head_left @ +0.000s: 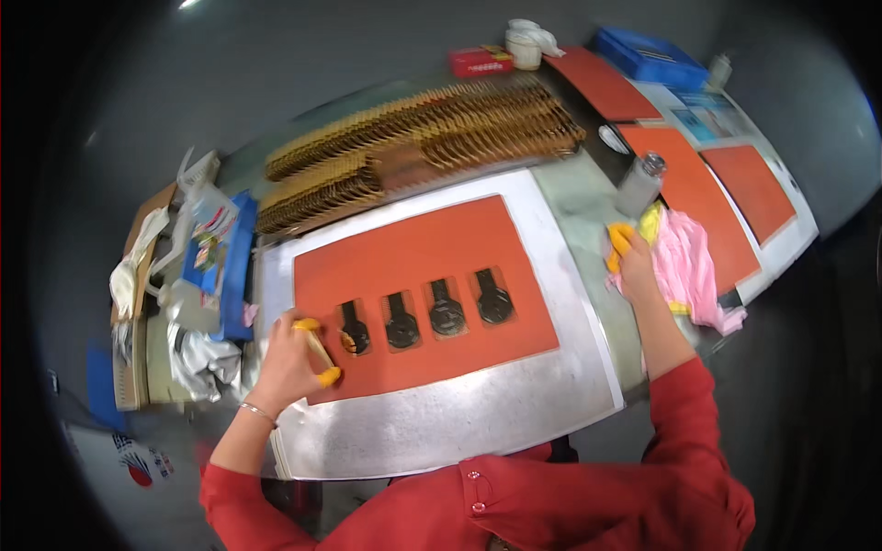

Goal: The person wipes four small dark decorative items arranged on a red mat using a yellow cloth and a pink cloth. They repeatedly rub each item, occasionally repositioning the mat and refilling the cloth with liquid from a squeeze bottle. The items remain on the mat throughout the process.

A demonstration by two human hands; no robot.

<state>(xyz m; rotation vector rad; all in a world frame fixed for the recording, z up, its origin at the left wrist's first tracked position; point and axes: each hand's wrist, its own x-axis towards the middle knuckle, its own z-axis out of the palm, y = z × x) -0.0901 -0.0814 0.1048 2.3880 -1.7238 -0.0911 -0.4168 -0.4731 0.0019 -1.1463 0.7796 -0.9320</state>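
Observation:
Orange finger cots cover fingertips of both hands. At the mat's left edge, my left hand (287, 363) is closed on a thin flat plate (319, 349), seen nearly edge-on between thumb and fingers. Beside it on the orange mat (404, 248) lie several small rectangular plates (446, 309), each with a black round-and-stem shape. My right hand (634, 264) is at the right, fingers curled together, next to a pink cloth (684, 262) with yellow edging. What its fingers hold, if anything, is blurred. A clear bottle with a grey cap (640, 184) stands just beyond it.
Long rows of brownish plates (432, 129) stand upright at the back. On the left are a blue tray (243, 266), spray bottle (209, 207) and grey cloth (200, 360). Toward the right lie more orange mats (689, 184) and a blue bin (654, 57). A red box (481, 61) sits far back.

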